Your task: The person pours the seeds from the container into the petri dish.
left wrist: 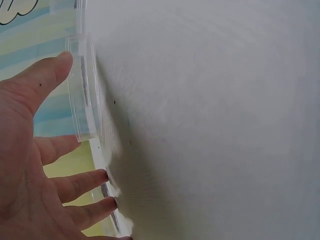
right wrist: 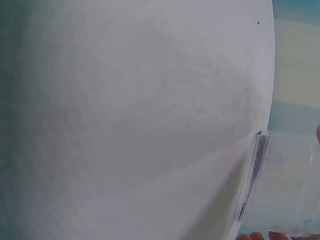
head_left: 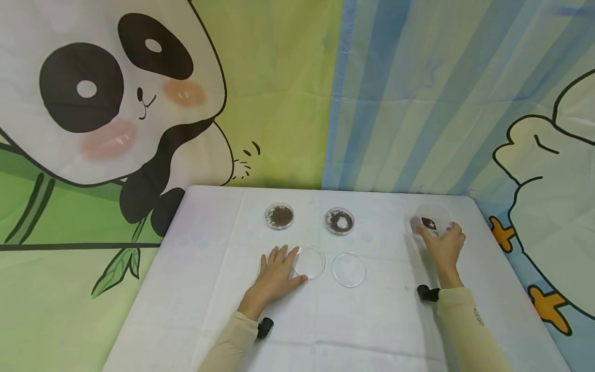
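My left hand (head_left: 276, 276) lies at a clear petri dish lid (head_left: 310, 262) on the table, fingers spread and mostly straight. In the left wrist view its thumb and index fingertip touch the rim of that lid, and the other fingertips reach down to the cloth. My right hand (head_left: 443, 248) grips a clear plastic container (head_left: 434, 213) at the far right, thumb on one side and fingers on the other. Seen from the right wrist, a thin dark layer (right wrist: 256, 167) lies along the bottom of the container. Part of the container is hidden behind the fingers.
Two petri dishes stand toward the back, the left dish (head_left: 279, 216) and the right dish (head_left: 339, 221), with dark brown grains; white shows through the right one. Another clear lid (head_left: 349, 269) lies right of my left hand. A white cloth covers the table (head_left: 372, 325); a printed curtain (head_left: 279, 103) hangs behind.
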